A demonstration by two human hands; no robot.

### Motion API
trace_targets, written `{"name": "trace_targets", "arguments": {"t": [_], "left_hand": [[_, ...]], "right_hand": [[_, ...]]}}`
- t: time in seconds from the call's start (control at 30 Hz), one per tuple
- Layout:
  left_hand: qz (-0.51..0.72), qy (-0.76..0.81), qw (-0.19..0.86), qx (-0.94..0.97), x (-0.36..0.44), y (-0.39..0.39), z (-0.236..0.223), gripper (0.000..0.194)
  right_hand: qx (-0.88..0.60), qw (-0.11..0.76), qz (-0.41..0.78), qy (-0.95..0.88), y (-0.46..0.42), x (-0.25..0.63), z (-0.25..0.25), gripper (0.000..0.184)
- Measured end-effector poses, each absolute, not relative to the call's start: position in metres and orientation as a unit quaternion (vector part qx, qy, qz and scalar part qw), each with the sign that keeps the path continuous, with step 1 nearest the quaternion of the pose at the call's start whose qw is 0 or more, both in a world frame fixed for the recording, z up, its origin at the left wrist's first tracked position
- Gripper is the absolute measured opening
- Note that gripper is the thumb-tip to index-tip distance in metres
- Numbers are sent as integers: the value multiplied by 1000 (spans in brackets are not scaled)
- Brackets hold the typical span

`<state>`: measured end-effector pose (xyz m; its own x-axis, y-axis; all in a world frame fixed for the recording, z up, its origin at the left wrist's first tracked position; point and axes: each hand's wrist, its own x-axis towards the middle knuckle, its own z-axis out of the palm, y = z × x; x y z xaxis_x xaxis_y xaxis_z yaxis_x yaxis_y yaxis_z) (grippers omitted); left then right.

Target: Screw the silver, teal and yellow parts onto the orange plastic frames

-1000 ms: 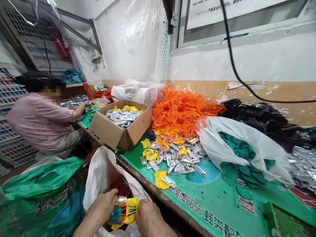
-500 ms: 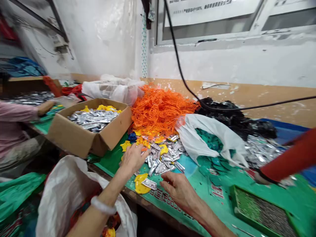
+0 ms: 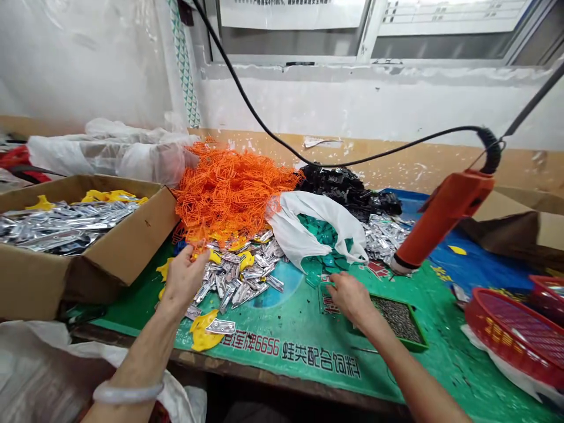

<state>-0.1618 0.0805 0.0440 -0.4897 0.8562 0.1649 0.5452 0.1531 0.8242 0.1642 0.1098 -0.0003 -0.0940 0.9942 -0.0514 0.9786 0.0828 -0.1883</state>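
Observation:
My left hand (image 3: 184, 279) is closed in a pinch at the front of the orange plastic pile, its fingertips on a thin orange plastic piece (image 3: 197, 236). Beside it lie loose silver metal-looking strips (image 3: 233, 276) mixed with yellow plastic pieces (image 3: 245, 260). Near the table edge a yellow piece (image 3: 203, 332) has a silver strip (image 3: 221, 326) resting on it. My right hand (image 3: 352, 299) is open and low over the table, fingers slightly curled, close to translucent green pieces (image 3: 314, 278) spilling from a white plastic bag (image 3: 291, 220).
An orange-handled power tool (image 3: 445, 214) hangs on a black cable at right. Under my right forearm sits a green tray of small metal parts (image 3: 399, 320). A cardboard box (image 3: 132, 241) stands left, red baskets (image 3: 506, 335) right. Black plastic pieces (image 3: 335, 185) are piled behind.
The view has swung to the right. My left hand has closed on an orange piece, and my right hand has moved rightward to the green pieces.

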Motion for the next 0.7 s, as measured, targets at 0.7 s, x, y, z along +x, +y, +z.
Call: {"name": "trace_targets", "arguments": {"t": [0.7], "left_hand": [[585,319,733,137,-30,-3,-3,23]], "right_hand": [[-423,456,552,-555,34,130,19,44]]}}
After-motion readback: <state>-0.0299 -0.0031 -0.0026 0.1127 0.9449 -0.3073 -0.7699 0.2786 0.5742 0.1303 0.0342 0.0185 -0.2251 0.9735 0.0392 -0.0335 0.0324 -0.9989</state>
